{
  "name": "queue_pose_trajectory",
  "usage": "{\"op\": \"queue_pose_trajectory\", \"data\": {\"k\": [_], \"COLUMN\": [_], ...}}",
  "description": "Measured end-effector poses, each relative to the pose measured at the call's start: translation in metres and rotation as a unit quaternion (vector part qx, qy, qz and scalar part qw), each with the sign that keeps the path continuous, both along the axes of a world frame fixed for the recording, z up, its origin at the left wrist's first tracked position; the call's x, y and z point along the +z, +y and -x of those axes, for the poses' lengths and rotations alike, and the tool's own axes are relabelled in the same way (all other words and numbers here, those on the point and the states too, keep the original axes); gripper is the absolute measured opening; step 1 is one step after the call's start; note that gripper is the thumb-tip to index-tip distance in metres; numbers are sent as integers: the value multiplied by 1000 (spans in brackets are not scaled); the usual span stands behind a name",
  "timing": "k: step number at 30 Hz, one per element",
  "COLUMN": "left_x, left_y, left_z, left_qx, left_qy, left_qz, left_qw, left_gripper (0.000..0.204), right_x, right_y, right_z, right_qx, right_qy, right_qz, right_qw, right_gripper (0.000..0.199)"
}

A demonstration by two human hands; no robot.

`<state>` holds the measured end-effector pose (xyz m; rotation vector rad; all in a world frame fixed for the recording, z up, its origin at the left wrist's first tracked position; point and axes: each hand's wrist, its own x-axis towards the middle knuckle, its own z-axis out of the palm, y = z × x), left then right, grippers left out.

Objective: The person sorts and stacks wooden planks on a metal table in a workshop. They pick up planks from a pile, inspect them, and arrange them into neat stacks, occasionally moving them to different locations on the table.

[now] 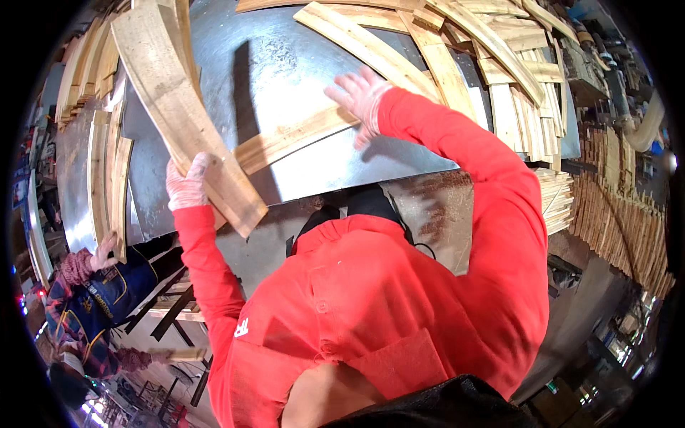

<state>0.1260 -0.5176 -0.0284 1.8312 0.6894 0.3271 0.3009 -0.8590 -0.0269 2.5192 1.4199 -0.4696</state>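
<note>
My left hand [190, 181], in a whitish glove, is closed around the edge of a long wooden board [182, 114]. The board is raised and tilted, its near end jutting past the metal table's front edge. My right hand [361, 101], gloved too, hovers with fingers spread and holds nothing. Just left of it, a second wooden board [292, 139] lies flat on the shiny metal table [314, 171], partly hidden behind the held board. Beyond my right hand another board [367, 50] lies slantwise.
Stacked boards [517, 78] crowd the table's right side, with a larger wood pile [621, 203] past them. More boards [107, 171] stand to the left. A co-worker [107, 299] in a dark blue apron handles wood at the lower left.
</note>
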Motion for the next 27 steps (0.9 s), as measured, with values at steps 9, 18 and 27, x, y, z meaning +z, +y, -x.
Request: {"op": "queue_pose_trajectory", "data": {"k": [9,18,27], "left_x": [-6,-20,-76], "left_y": [-28,-120,-212], "left_z": [49,-22,-69], "left_qx": [42,101,-57], "left_qy": [-39,93,376], "left_qz": [99,-65,-232], "left_qw": [993,988,895], "left_gripper": [55,52,108], "right_x": [-86,-57,-123], "right_y": [-27,23,-9], "right_z": [-46,-74,-57], "right_qx": [-119,-455,-262], "right_qy": [112,410,-72], "right_qz": [-25,-365,-234], "right_qw": [986,701,934], "right_gripper": [110,105,98]}}
